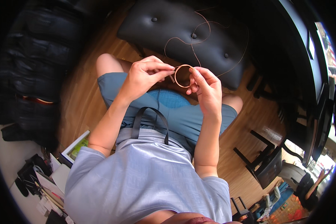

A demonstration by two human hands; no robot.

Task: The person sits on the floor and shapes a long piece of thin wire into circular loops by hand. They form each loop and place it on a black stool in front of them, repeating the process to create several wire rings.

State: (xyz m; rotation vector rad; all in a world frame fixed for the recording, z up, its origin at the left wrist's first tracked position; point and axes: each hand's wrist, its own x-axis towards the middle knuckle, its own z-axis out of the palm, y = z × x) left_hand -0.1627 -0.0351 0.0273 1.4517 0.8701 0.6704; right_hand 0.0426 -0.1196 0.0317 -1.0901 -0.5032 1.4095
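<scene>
My left hand (143, 78) and my right hand (207, 89) are raised over my lap. A thin tan strip (177, 82) forms a round loop between them. The fingertips of my left hand pinch the strip at the loop's left, where a short length hangs down. My right thumb and index finger pinch the loop's upper right side, with the other fingers curled below. Thin brown cord (199, 44) runs in loose curves over a black tufted cushioned bench (145, 28) just beyond my hands. A blue seat (175, 97) shows between my legs.
Black padded shapes (33, 74) line the left. A white drawer (74, 147) and cluttered items sit at lower left. Dark furniture (302, 56) and a black chair (265, 171) stand at the right. A person (310, 186) is partly visible at far lower right. The floor (86, 100) is wooden.
</scene>
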